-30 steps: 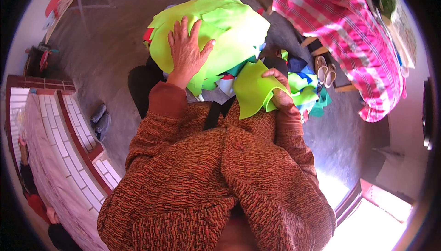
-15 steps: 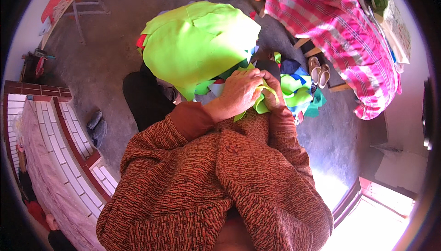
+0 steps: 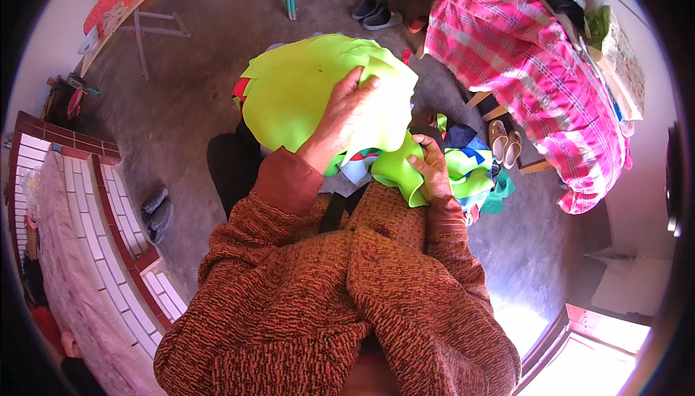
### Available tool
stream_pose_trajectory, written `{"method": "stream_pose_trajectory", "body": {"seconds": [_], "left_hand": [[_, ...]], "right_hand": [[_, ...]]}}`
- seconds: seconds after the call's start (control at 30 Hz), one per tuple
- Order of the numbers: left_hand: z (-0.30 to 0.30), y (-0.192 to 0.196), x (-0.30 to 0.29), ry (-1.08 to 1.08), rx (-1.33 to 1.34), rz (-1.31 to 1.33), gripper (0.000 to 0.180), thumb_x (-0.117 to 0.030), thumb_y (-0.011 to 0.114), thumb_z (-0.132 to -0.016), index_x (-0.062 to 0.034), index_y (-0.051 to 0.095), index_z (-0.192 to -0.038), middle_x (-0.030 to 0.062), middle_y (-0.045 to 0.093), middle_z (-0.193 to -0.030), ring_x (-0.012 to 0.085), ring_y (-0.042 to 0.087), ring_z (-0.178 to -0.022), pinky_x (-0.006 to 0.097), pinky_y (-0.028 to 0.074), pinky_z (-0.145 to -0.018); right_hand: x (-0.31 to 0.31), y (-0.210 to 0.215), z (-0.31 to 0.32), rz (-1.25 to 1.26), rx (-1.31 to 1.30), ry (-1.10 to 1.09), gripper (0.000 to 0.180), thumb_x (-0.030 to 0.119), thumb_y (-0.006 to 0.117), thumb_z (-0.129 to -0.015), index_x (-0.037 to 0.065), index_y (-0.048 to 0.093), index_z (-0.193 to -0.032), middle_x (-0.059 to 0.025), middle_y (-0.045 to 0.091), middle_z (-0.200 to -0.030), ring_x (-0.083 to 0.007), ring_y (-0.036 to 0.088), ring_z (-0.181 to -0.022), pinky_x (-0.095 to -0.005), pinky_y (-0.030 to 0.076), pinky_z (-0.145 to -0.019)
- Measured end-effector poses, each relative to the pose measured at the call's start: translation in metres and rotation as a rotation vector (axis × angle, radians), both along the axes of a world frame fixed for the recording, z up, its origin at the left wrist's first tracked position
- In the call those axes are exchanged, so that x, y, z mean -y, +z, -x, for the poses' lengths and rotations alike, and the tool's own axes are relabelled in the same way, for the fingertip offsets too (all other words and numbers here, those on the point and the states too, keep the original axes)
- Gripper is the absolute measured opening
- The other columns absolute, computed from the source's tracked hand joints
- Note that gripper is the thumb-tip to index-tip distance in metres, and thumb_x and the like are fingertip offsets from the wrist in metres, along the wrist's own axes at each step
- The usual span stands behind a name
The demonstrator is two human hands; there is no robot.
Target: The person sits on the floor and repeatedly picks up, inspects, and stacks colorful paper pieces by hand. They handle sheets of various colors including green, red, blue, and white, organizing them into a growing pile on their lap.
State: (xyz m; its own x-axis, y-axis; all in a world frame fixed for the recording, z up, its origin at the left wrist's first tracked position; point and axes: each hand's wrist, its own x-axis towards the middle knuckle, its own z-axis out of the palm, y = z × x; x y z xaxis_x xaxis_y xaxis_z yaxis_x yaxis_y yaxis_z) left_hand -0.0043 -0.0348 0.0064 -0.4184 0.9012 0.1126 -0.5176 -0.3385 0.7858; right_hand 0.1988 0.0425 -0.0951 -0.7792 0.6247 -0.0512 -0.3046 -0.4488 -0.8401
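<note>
A grey floor spreads around a pink plaid cloth and a lime pile. Just beside the pile, a loose lime piece is clamped in the right hand; the left hand touches the pile, its grip unclear. The step seems to be picking off pieces; the next move calls for a light pinch.

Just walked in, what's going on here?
Someone in a brownish-orange knit top is handling cloth-like pieces. The right hand grips a curled lime-green piece near the right thigh. The left hand is at the large lime-green heap in front; its grip isn't clear. Multicoloured scraps lie just right of the right hand.
</note>
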Motion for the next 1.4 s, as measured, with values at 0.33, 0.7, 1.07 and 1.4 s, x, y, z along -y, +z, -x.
{"method": "stream_pose_trajectory", "body": {"seconds": [0.33, 0.7, 1.07, 1.4], "left_hand": [[0.027, -0.053, 0.013, 0.319, -0.069, 0.254, 0.04, 0.006, 0.047, -0.084, -0.0014, 0.041, -0.123, 0.0124, 0.053, -0.116, 0.0211, 0.054, -0.105, 0.036, 0.046, -0.091], [0.04, -0.064, 0.025, 0.465, -0.306, 0.294, 0.054, 0.013, 0.051, -0.079, -0.0003, 0.034, -0.128, 0.0143, 0.056, -0.113, 0.0173, 0.056, -0.096, 0.028, 0.047, -0.08], [0.039, -0.043, 0.044, 0.921, -1.169, 0.409, 0.061, 0.004, 0.065, -0.07, -0.0054, 0.042, -0.125, 0.0175, 0.051, -0.123, 0.0312, 0.054, -0.104, 0.037, 0.044, -0.087], [0.028, -0.068, 0.041, 0.558, -1.921, 0.658, 0.063, -0.056, 0.045, -0.087, -0.0211, 0.036, -0.139, 0.0111, 0.026, -0.148, 0.0325, 0.018, -0.138, 0.058, 0.007, -0.109]], "right_hand": [[0.0, 0.001, -0.001, 0.006, -0.04, 0.026, 0.034, -0.004, 0.058, -0.085, 0.005, 0.046, -0.116, -0.0081, 0.059, -0.107, -0.0163, 0.058, -0.096, -0.0278, 0.047, -0.084], [-0.001, -0.005, -0.001, -0.006, -0.023, 0.017, 0.032, -0.002, 0.061, -0.084, 0.005, 0.049, -0.114, -0.007, 0.059, -0.106, -0.016, 0.058, -0.095, -0.028, 0.047, -0.083], [-0.003, -0.004, -0.002, -0.02, 0.005, 0.023, 0.031, 0.0, 0.062, -0.084, 0.005, 0.051, -0.113, -0.0061, 0.058, -0.106, -0.0148, 0.056, -0.097, -0.0275, 0.046, -0.084], [-0.005, -0.006, -0.004, -0.038, -0.003, -0.017, 0.029, 0.001, 0.06, -0.085, 0.006, 0.051, -0.113, -0.0074, 0.059, -0.106, -0.0166, 0.057, -0.096, -0.0292, 0.047, -0.084]]}}
